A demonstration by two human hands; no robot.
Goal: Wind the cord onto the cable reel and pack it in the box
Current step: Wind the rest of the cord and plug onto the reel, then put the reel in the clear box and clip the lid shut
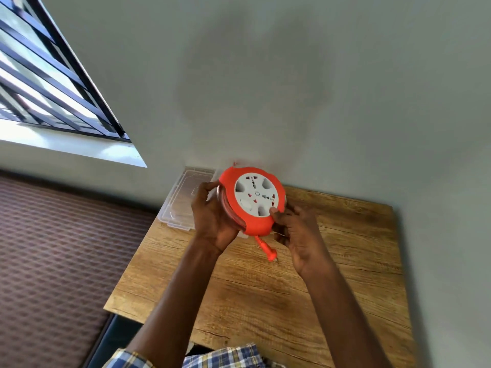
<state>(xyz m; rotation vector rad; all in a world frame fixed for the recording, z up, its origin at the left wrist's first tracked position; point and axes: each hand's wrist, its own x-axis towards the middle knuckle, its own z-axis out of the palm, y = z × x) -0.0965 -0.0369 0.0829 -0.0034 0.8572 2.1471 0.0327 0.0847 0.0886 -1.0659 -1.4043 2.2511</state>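
Note:
A round orange cable reel with a white socket face is held tilted above the wooden table. My left hand grips its left rim, with its fingers hidden behind the reel. My right hand holds the lower right rim, thumb on the white face. A short end of orange cord with its plug hangs below the reel. Cord windings show at the reel's left edge. A clear plastic box lies on the table's far left corner, partly hidden by the reel.
The table stands against a grey wall. A window with dark bars is at the upper left. A brown patterned surface lies left of the table.

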